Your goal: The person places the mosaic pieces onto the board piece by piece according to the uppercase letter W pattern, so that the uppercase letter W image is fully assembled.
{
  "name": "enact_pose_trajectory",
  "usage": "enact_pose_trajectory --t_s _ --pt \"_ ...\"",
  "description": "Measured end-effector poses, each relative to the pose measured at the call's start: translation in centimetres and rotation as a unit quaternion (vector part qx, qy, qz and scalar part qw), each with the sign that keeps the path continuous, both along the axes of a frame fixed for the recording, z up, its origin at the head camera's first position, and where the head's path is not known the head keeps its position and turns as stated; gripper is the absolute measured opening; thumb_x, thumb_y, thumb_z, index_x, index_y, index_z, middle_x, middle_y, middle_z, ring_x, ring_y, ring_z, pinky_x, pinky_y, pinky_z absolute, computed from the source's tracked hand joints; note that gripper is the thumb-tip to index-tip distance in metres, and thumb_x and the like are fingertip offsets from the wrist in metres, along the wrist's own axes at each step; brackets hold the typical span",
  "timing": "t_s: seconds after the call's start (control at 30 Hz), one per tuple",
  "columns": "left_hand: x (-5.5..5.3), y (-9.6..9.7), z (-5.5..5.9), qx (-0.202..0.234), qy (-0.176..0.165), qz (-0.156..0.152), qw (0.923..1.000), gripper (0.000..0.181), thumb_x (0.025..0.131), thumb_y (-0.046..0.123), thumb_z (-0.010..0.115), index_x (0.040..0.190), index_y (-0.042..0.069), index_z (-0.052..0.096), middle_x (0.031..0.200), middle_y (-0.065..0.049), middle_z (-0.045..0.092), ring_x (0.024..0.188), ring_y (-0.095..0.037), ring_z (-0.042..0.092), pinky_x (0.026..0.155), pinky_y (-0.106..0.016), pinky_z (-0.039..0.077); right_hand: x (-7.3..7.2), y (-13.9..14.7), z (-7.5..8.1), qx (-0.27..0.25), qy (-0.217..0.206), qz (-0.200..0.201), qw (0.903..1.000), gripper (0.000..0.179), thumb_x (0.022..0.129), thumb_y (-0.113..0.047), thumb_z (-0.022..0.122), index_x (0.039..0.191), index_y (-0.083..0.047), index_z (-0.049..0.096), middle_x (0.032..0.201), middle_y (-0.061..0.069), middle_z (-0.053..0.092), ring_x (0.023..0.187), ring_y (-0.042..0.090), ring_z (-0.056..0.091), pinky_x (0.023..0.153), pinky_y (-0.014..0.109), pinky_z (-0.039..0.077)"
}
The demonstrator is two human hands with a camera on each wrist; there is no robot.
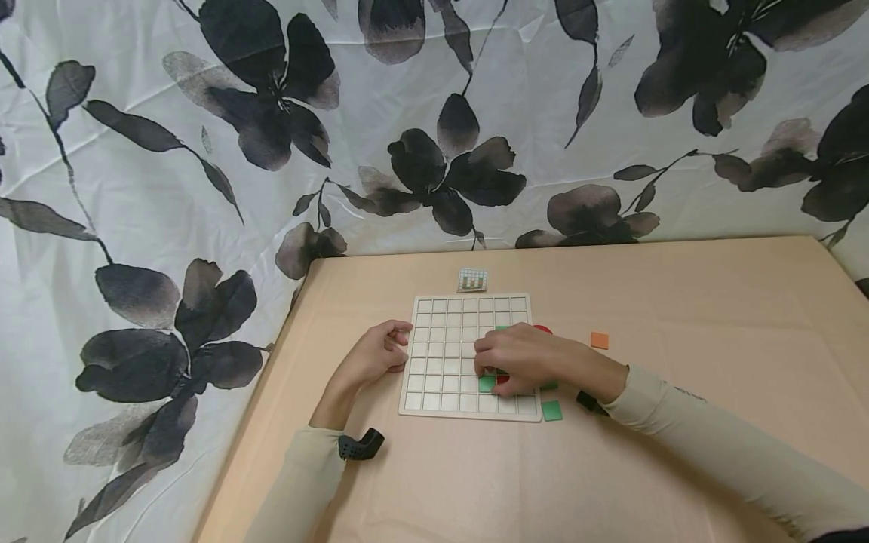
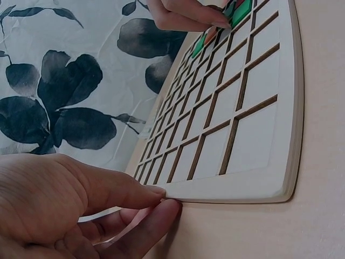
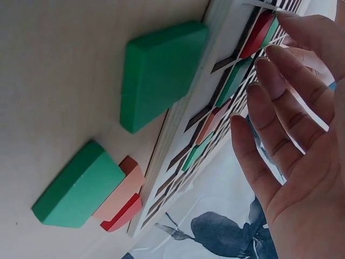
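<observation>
A white grid board (image 1: 437,367) of square cells lies on the table. My left hand (image 1: 377,351) is at its left edge; in the left wrist view the thumb and index fingertip pinch the rim. Over the board's right half, my right hand (image 1: 519,356) reaches down with fingers only slightly bent, fingertips close to a red tile (image 3: 259,35) and a green tile (image 1: 486,384) set in cells. Whether the fingertips touch those tiles I cannot tell. More green and orange tiles sit in the row beyond, partly hidden by the right hand.
Right of the board lie loose tiles: a green one (image 1: 552,411), another green one (image 3: 78,186) and an orange one (image 1: 600,340). A red piece (image 1: 543,329) shows behind the right hand. A small patterned card (image 1: 472,280) lies past the board's far edge. Floral cloth (image 1: 434,181) hangs behind.
</observation>
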State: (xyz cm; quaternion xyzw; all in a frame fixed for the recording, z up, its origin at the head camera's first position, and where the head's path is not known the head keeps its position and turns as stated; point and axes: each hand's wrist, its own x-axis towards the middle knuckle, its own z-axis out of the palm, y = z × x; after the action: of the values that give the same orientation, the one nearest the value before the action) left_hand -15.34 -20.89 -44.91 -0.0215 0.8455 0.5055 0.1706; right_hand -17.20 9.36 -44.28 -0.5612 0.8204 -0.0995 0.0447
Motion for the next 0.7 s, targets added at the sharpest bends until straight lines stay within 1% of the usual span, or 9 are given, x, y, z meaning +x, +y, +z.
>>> enact_pose_trajectory --t_s 0.2,0.3,0.43,0.53,0.7 --pt "0.0 -0.1 -0.2 -0.003 0.007 0.002 1.0 0.057 0.086 -0.016 0.061 0.14 0.001 0.054 0.115 -0.016 0.052 0.09 -0.023 0.056 0.074 -0.031 0.058 0.2 0.4 0.4 -0.005 -0.003 -0.016 0.9999 0.017 0.085 -0.036 0.076 0.095 -0.024 0.07 0.089 -0.009 0.055 0.076 0.005 0.046 0.057 0.023 0.038" --pt "0.1 -0.1 -0.3 -0.01 0.014 0.001 0.9999 0.057 0.086 -0.016 0.062 0.139 0.001 0.055 0.114 -0.015 0.053 0.089 -0.022 0.056 0.074 -0.031 0.058 0.3 0.7 0.6 -0.011 -0.009 -0.029 0.9995 0.019 0.086 -0.038 0.074 0.098 -0.023 0.072 0.092 -0.008 0.058 0.079 0.005 0.049 0.062 0.024 0.043" --pt "0.1 -0.2 -0.4 -0.011 0.018 0.001 0.9998 0.057 0.086 -0.016 0.064 0.139 0.001 0.056 0.112 -0.015 0.054 0.088 -0.021 0.055 0.073 -0.029 0.057 0.3 1.6 0.6 -0.02 -0.014 -0.048 0.9985 0.021 0.088 -0.039 0.073 0.102 -0.024 0.072 0.096 -0.01 0.06 0.085 0.005 0.055 0.069 0.026 0.049" --pt "0.1 -0.2 -0.4 -0.008 0.02 0.0 0.9998 0.057 0.086 -0.016 0.064 0.139 0.001 0.056 0.111 -0.015 0.054 0.088 -0.02 0.055 0.072 -0.028 0.057 0.2 2.6 0.6 -0.026 -0.026 -0.067 0.9971 0.022 0.088 -0.038 0.073 0.105 -0.024 0.073 0.099 -0.012 0.061 0.087 0.006 0.055 0.071 0.026 0.049" --pt "0.3 -0.2 -0.3 -0.011 0.021 -0.001 0.9997 0.056 0.086 -0.016 0.063 0.139 0.001 0.056 0.111 -0.015 0.054 0.088 -0.02 0.055 0.073 -0.028 0.057 -0.1 4.5 0.7 -0.026 -0.046 -0.1 0.9936 0.026 0.086 -0.032 0.078 0.11 -0.023 0.073 0.1 -0.01 0.062 0.086 0.006 0.051 0.069 0.025 0.045"
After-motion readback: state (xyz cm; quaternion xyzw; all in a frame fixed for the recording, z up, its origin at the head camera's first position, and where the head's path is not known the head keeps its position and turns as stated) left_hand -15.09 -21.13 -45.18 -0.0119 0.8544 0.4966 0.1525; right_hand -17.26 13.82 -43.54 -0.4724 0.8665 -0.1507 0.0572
